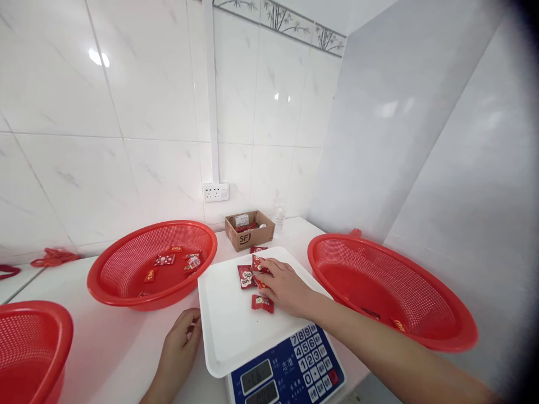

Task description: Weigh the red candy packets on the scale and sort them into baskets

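Note:
My right hand (284,285) is over the white tray (229,336), its fingers closed on small red-wrapped candies (257,261) partly hidden beneath them. Beside the fingertips lies a dark red packet (246,276) with a white print. A separate red candy (262,303) rests just below the hand. The tray sits on a blue-fronted digital scale (290,365), whose display digits are too blurred to read surely. My left hand (181,339) is at the tray's left edge, loosely curled with a gap between thumb and fingers; nothing shows in it.
A red basket (151,233) with several wrapped candies stands left of the tray. Another red basket (442,336) is on the right, and a third (37,311) at lower left. Behind the tray are a cardboard box (255,238) with red packets and a clear bottle (279,211).

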`<state>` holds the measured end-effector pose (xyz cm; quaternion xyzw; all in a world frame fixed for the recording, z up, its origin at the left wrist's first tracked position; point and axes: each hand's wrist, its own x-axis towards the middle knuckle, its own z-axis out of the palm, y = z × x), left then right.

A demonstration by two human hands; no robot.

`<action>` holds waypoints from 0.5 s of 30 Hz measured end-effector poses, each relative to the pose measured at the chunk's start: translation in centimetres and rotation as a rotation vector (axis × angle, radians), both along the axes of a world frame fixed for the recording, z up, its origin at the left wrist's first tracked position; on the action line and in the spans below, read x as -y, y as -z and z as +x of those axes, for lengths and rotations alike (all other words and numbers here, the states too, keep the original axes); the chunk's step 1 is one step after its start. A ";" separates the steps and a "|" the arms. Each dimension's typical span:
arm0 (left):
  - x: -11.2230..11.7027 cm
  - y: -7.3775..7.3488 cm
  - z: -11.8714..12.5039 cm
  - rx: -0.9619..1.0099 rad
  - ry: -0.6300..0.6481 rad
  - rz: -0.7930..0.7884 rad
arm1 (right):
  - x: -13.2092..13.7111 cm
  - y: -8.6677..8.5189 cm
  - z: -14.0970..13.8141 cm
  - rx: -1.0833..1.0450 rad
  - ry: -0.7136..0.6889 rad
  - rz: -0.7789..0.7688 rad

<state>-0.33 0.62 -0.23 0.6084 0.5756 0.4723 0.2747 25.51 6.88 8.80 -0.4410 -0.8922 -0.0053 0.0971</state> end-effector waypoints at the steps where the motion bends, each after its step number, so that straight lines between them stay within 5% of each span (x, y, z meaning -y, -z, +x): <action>1: 0.0 -0.1 0.0 0.000 0.000 0.002 | 0.1 -0.1 0.2 -0.015 -0.003 -0.017; 7: 0.0 -0.1 0.2 0.020 0.002 -0.004 | 1.1 -1.4 0.8 -0.108 0.023 -0.164; 15: 0.1 -0.2 0.3 0.034 0.011 -0.023 | -0.8 -1.3 -0.8 0.052 -0.165 -0.237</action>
